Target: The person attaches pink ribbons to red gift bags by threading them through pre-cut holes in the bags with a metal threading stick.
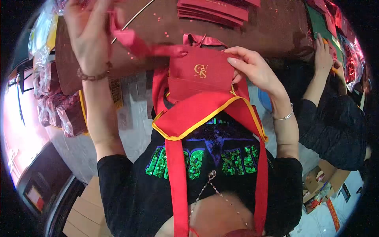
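Note:
My right hand (256, 68) grips the right edge of a flat dark red paper envelope (199, 67) with a gold letter emblem, thumb on its front. The envelope is held upright at the table's near edge, above my red apron. A glossy red ribbon (136, 44) runs from the envelope's upper left up to my left hand (89, 29), which is raised at the upper left and smeared by motion. The ribbon seems pinched in its fingers. More ribbon (203, 40) is bunched behind the envelope's top edge.
On the brown table (276, 31) lies a stack of dark red card pieces (213, 12). A thin rod (136, 17) is near my left hand. At the right, a co-worker's hands (324, 57) handle red and green pieces. Plastic-wrapped bundles (65, 112) stand left; cardboard boxes (85, 213) sit below.

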A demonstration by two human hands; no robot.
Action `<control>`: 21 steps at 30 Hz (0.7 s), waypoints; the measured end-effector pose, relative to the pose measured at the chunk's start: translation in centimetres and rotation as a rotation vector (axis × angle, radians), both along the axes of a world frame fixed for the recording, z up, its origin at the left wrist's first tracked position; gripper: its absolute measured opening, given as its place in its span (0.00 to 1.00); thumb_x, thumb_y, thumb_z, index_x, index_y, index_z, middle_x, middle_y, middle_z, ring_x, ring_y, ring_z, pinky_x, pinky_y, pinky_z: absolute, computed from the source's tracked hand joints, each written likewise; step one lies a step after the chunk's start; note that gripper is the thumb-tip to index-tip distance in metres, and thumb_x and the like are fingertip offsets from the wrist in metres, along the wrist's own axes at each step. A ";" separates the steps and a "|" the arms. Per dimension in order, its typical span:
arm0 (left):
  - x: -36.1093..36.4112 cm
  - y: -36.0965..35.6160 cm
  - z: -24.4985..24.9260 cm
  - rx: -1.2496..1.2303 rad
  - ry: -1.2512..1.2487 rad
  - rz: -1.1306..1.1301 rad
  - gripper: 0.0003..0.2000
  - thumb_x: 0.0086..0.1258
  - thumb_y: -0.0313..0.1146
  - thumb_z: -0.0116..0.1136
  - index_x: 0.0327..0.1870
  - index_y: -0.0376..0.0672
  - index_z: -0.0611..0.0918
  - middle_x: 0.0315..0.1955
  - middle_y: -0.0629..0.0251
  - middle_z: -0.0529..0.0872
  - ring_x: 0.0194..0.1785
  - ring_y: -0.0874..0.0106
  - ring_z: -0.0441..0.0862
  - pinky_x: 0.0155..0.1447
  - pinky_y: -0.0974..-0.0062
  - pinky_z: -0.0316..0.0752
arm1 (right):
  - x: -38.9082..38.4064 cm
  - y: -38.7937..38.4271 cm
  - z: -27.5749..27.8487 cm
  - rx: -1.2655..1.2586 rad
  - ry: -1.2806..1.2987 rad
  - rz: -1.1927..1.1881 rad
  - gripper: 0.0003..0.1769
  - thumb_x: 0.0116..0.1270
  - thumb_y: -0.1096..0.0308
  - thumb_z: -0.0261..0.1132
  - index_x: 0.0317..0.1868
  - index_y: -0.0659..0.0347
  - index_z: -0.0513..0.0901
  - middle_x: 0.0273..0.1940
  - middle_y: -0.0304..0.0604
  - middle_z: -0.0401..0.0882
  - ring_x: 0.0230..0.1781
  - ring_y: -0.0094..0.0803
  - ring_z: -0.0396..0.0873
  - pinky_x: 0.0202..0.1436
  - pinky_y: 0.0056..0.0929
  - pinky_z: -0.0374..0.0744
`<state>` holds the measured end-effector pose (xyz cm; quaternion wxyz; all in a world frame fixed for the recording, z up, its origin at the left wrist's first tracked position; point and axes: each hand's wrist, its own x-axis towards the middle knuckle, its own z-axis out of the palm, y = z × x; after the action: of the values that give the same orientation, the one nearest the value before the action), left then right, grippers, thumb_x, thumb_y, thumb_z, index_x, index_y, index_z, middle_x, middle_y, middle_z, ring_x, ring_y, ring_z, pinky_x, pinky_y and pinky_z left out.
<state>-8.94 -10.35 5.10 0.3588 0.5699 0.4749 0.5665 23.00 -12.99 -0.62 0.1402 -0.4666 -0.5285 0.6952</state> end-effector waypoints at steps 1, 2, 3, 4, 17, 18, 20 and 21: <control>1.3 -0.4 -0.3 -0.071 0.074 -0.042 0.07 0.67 0.25 0.53 0.42 0.34 0.78 0.35 0.62 0.82 0.33 0.80 0.77 0.36 0.88 0.70 | 0.0 0.1 -0.1 0.000 0.002 0.000 0.16 0.69 0.66 0.55 0.54 0.65 0.73 0.29 0.33 0.74 0.24 0.16 0.75 0.26 0.16 0.77; 4.0 -1.1 0.0 -0.144 0.149 -0.085 0.07 0.66 0.26 0.54 0.42 0.35 0.79 0.35 0.63 0.82 0.32 0.82 0.75 0.34 0.89 0.68 | 0.0 0.0 -0.2 -0.007 0.006 -0.015 0.16 0.69 0.66 0.56 0.54 0.65 0.73 0.29 0.33 0.74 0.23 0.16 0.75 0.26 0.15 0.76; 5.5 -1.8 0.2 -0.259 0.214 -0.217 0.06 0.64 0.26 0.56 0.40 0.36 0.80 0.37 0.65 0.81 0.34 0.83 0.75 0.35 0.88 0.69 | -0.1 0.0 -0.3 -0.013 0.009 -0.030 0.17 0.68 0.67 0.56 0.54 0.64 0.73 0.29 0.33 0.74 0.23 0.16 0.74 0.27 0.15 0.76; 6.5 -2.0 -1.5 -0.271 0.246 -0.357 0.07 0.64 0.27 0.56 0.42 0.37 0.80 0.38 0.68 0.82 0.35 0.82 0.76 0.37 0.85 0.71 | -0.1 0.0 -0.4 -0.016 0.011 -0.031 0.17 0.68 0.67 0.56 0.54 0.64 0.73 0.29 0.33 0.74 0.23 0.16 0.74 0.27 0.15 0.76; 8.3 -3.9 -2.3 -0.399 -0.049 -0.432 0.11 0.69 0.24 0.48 0.49 0.36 0.78 0.35 0.63 0.82 0.40 0.76 0.79 0.48 0.80 0.74 | -0.4 -0.1 -1.2 0.111 -0.044 -0.008 0.16 0.65 0.69 0.60 0.52 0.64 0.73 0.29 0.33 0.74 0.22 0.16 0.73 0.26 0.14 0.73; 7.0 -3.7 -1.6 -0.432 -0.256 -0.397 0.14 0.70 0.26 0.47 0.54 0.35 0.74 0.33 0.61 0.82 0.37 0.77 0.79 0.43 0.82 0.74 | -0.4 -0.1 -1.3 0.114 -0.019 -0.001 0.16 0.65 0.69 0.60 0.52 0.65 0.73 0.29 0.33 0.74 0.23 0.16 0.73 0.26 0.14 0.73; 3.8 -3.5 -1.0 -0.267 -0.325 -0.290 0.20 0.71 0.30 0.47 0.63 0.35 0.64 0.33 0.60 0.80 0.29 0.78 0.76 0.35 0.83 0.74 | -0.4 0.0 -1.7 0.125 -0.021 0.004 0.16 0.65 0.69 0.59 0.52 0.65 0.73 0.29 0.34 0.74 0.22 0.16 0.73 0.26 0.15 0.73; 1.8 -3.3 -0.4 -0.242 -0.252 -0.269 0.19 0.72 0.30 0.46 0.62 0.36 0.64 0.34 0.59 0.80 0.29 0.79 0.75 0.33 0.84 0.73 | -0.4 0.0 -1.8 0.134 -0.029 0.015 0.16 0.66 0.69 0.59 0.52 0.66 0.73 0.28 0.34 0.75 0.22 0.16 0.73 0.25 0.15 0.72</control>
<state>-7.11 -13.64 4.74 0.5537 0.5055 0.4104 0.5191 22.58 -13.04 -2.43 0.1584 -0.4622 -0.5791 0.6526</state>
